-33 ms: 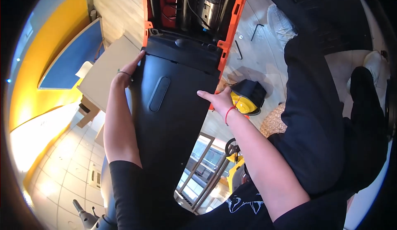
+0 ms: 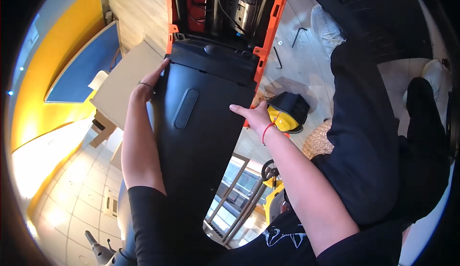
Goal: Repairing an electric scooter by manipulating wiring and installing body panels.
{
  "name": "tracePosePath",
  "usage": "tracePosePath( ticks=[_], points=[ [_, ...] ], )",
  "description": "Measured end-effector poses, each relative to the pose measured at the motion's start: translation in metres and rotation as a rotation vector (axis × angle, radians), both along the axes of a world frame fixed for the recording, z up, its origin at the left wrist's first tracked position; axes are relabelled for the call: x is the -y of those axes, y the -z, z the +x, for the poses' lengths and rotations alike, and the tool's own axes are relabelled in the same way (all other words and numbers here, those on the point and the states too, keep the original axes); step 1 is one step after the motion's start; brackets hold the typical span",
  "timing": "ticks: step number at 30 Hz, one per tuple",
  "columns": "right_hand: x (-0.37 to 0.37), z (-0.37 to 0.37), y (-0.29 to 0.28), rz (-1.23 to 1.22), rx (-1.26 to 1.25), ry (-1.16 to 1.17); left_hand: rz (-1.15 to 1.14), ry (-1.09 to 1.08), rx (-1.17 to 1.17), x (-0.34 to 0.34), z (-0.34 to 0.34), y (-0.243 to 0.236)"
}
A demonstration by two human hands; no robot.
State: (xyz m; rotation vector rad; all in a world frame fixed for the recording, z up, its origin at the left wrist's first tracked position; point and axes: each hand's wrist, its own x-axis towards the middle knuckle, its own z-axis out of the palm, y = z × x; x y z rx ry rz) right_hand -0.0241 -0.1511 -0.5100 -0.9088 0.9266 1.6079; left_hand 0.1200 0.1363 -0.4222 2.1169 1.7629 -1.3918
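Note:
A long, smooth black panel point(image 2: 201, 98) with an oval inset stretches from the middle of the view down toward my body. At its far end it meets an orange-edged vehicle body point(image 2: 271, 24), open to tubes and wires inside. My left hand point(image 2: 149, 81) grips the panel's left edge near its upper corner, its fingers mostly hidden behind that side. On the opposite edge is my right hand point(image 2: 255, 116), thumb laid over the panel's face and fingers wrapped round the side, largely out of sight.
Two black hex keys point(image 2: 298, 37) lie on the floor at the right. Nearby sit a black-and-yellow bag-like object point(image 2: 287, 113) and a woven tan item point(image 2: 318, 139). At the left stands a cardboard box point(image 2: 127, 81). A person's dark-trousered leg point(image 2: 421, 108) shows at far right.

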Motion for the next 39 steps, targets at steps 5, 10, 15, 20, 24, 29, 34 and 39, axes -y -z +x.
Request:
tracePosePath(
  ticks=[5,10,15,20,24,29,34,39],
  points=[
    [-0.005,0.030,-0.004,-0.059,-0.097,0.304,0.018,-0.016,-0.022,0.006,0.004,-0.009],
    [-0.009,0.000,0.027,-0.049,-0.042,0.167,0.028,0.008,-0.060,0.003,0.004,-0.009],
    [-0.008,-0.018,0.037,0.005,-0.089,0.378,-0.015,-0.018,-0.098,0.026,0.015,-0.007],
    [-0.006,-0.013,0.036,0.070,-0.192,0.368,-0.148,-0.092,-0.010,0.010,0.005,-0.013],
    [-0.002,-0.004,0.021,0.064,-0.241,0.446,-0.274,-0.217,0.029,-0.010,-0.004,-0.020],
    [0.008,0.000,0.017,0.134,-0.373,0.618,-0.204,-0.143,-0.014,-0.004,0.000,-0.014],
    [0.007,0.011,0.009,0.217,-0.365,0.600,0.036,0.005,0.015,-0.017,-0.002,-0.004],
    [0.013,0.009,0.013,0.175,-0.382,0.549,-0.177,-0.106,0.020,-0.008,0.002,0.010]
  ],
)
